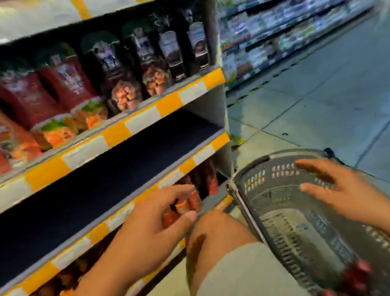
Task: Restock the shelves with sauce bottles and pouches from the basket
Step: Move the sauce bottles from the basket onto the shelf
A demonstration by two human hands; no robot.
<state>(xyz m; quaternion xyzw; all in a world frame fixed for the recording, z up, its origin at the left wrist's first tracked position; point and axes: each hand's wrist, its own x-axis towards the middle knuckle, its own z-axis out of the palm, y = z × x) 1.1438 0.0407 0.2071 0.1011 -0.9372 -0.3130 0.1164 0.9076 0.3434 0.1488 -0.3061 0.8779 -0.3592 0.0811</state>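
A grey plastic basket (271, 181) stands on the floor at the right, with red-capped sauce bottles (352, 279) lying in its near end. My right hand (338, 191) hovers over the basket with fingers spread, holding nothing. In front of the bottom shelf, my left hand (148, 230) is empty, its fingers loosely bent. Red sauce bottles (189, 200) stand on that bottom shelf just beyond my left fingers. A dark shelf board (89, 199) above them carries nothing. Red and dark sauce pouches (56, 98) fill the shelf higher up.
My bent knee (220, 241) in light shorts sits between the shelf and the basket. The shelf unit ends at a white end panel (220, 107). Tiled aisle floor (321, 90) stretches right, toward another stocked shelf row (295, 14) at the back.
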